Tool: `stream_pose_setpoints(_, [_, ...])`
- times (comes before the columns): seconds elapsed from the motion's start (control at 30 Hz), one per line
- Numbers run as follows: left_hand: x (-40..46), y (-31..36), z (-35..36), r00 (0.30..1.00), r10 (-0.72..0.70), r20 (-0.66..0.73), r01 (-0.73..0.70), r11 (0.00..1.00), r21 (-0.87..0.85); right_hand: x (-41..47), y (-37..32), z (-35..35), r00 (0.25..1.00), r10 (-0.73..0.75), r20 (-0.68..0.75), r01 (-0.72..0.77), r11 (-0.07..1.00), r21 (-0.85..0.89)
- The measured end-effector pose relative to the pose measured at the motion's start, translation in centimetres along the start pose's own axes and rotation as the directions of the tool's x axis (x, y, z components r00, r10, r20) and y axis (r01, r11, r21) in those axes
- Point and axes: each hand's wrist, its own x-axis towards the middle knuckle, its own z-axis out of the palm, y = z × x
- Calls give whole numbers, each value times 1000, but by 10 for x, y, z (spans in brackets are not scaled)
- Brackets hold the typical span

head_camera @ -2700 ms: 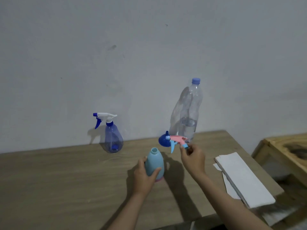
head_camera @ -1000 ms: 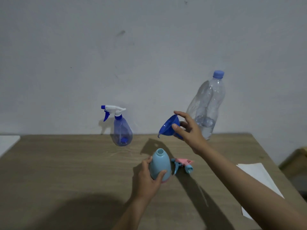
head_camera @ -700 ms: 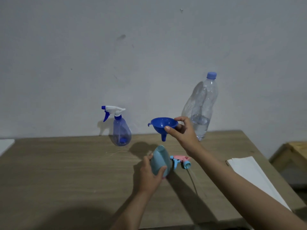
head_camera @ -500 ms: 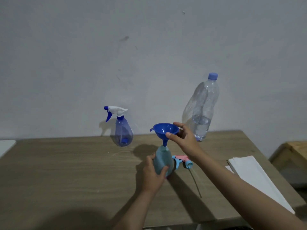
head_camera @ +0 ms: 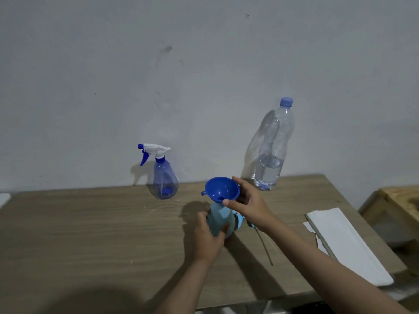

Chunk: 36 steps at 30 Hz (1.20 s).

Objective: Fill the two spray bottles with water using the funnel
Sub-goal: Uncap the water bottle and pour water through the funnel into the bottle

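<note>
Here the water bottle [head_camera: 273, 146], about a third full, stands capped at the surface's [head_camera: 90, 223] back; the clear sprayer [head_camera: 163, 180] looks empty. Left hand [head_camera: 207, 236] grasps the pale bottle [head_camera: 218, 219]; right hand [head_camera: 250, 205] pinches the funnel [head_camera: 221, 189] seated in its neck.

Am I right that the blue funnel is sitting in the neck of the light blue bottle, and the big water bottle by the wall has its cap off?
Not quite. The head view shows the water bottle by the wall with its blue cap on. The rest holds: the blue funnel sits in the neck of the light blue bottle.
</note>
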Motion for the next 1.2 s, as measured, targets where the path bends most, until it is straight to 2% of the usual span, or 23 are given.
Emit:
stream_pose_setpoints(0.13, [-4,2,5,1000,-16,-22,16,1000,-19,-3,1,-3,1000,25,-8,-25,999,31])
stream_pose_setpoints(0.2, [-8,6,9,998,-32,-61,26,995,-93,-4,-2,-8,1000,23,-7,-23,999,38])
stream_pose_setpoints(0.37, [-34,16,34,931,-44,-362,-32,979,-202,-3,-16,-39,996,-67,-59,69,997,34])
stream_pose_setpoints(0.5, [-48,43,68,869,166,-465,-262,953,-149,6,-37,-81,970,-192,-151,192,981,-12])
stream_pose_setpoints(0.67, [-18,111,105,867,318,-383,-412,890,-194,37,-69,-139,870,-362,-335,332,932,-147])
stream_pose_setpoints(0.8, [38,157,126,893,344,-290,-392,912,-123,73,-95,-182,774,-514,-370,397,849,-349])
stream_pose_setpoints(0.87, [66,181,134,922,305,-237,-334,938,-93,94,-106,-196,764,-565,-312,406,796,-448])
stream_pose_setpoints(1.03, [117,216,154,963,224,-152,-234,971,-49,139,-114,-211,846,-533,-22,377,626,-682])
stream_pose_setpoints(1.13, [131,220,164,974,180,-135,-188,981,-51,145,-115,-216,823,-568,-7,415,610,-675])
stream_pose_setpoints(1.2, [133,219,169,967,181,-177,-194,979,-59,142,-119,-218,813,-582,-19,425,615,-664])
